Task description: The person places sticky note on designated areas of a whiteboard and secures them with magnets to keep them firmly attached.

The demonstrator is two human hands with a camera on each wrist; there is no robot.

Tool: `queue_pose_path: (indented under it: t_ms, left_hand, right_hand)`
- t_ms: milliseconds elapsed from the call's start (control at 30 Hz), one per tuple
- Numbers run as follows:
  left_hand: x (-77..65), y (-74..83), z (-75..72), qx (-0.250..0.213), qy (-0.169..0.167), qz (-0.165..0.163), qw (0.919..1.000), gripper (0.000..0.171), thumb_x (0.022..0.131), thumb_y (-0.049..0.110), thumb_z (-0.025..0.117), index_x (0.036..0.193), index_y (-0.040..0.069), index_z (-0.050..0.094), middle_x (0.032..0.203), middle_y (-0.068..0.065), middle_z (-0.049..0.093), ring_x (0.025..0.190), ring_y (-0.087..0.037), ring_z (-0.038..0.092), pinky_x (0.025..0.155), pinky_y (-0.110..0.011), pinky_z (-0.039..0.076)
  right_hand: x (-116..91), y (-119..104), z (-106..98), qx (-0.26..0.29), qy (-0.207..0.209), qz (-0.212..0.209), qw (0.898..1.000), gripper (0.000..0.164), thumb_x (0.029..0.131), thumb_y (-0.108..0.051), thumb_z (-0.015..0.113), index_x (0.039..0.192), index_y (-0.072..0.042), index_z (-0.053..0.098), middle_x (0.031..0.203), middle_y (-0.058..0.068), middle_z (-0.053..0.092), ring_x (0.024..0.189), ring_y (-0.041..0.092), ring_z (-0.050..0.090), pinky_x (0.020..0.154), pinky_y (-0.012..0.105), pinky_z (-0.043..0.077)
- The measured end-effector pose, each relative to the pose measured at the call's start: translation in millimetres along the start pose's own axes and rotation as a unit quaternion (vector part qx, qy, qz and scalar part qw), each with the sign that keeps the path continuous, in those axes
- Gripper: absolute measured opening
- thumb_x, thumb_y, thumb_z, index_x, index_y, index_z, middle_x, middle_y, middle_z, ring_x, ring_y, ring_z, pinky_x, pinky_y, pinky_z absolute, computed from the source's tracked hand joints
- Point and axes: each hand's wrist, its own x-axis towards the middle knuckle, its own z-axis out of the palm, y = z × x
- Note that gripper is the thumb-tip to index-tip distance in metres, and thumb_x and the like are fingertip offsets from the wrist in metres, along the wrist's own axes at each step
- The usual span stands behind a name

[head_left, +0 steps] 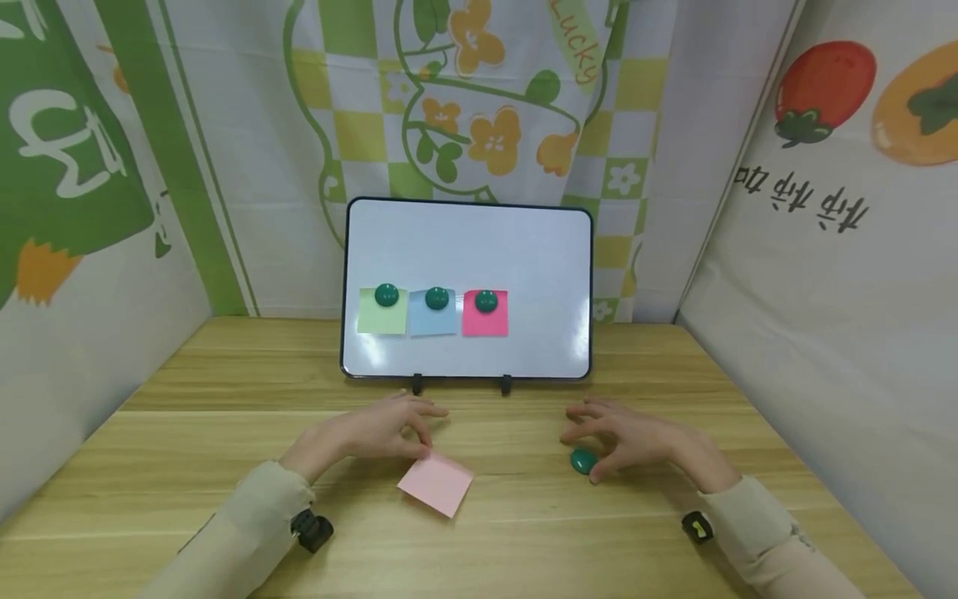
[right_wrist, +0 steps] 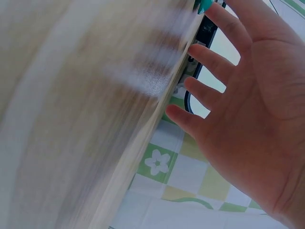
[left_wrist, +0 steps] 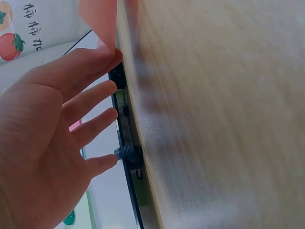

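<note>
My left hand [head_left: 385,428] pinches a pale pink sticky note [head_left: 437,484] by its upper corner between thumb and index finger. The note slants toward me above the tabletop, and the other fingers are spread. On the right side, my right hand [head_left: 629,437] holds a round green magnet [head_left: 584,461] at thumb and index finger, low over the table. In the right wrist view the magnet [right_wrist: 205,5] shows at the index fingertip, partly cut off by the frame edge. The remaining fingers of this hand are spread apart.
A whiteboard [head_left: 467,241] with a black frame stands at the back on two small feet. Green, blue and hot-pink notes [head_left: 485,324] hang on it in a row, each under a green magnet. Printed curtains [head_left: 823,249] enclose the wooden table [head_left: 524,541].
</note>
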Motion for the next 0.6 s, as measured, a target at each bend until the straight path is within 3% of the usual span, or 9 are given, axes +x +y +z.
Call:
queue_pose_path:
  t_ms: [267,600]
  left_hand:
    - [-0.5,-1.2,-1.9,-0.001,0.009,-0.001,1.0,0.013,0.095,0.028,0.067,0.095,0.021,0.077,0.149,-0.005,0.052,0.145,-0.037,0.036,0.122,-0.064,0.01]
    - [0.0,0.1,-3.1,0.014,0.034,0.001,0.9993,0.012,0.095,0.025,0.066,0.095,0.021,0.077,0.147,-0.004,0.055,0.143,-0.033,0.041,0.122,-0.064,0.009]
  right_hand:
    - [0.8,-1.8,-1.2,-0.002,0.011,-0.018,1.0,0.053,0.085,-0.04,0.075,0.133,-0.019,0.064,0.156,0.022,0.038,0.145,0.054,0.021,0.114,0.074,0.017]
    - [2.7,-3.0,-1.4,-0.043,0.02,-0.035,0.998,0.047,0.086,-0.039,0.075,0.129,-0.022,0.067,0.154,0.016,0.043,0.146,0.051,0.024,0.114,0.071,0.022]
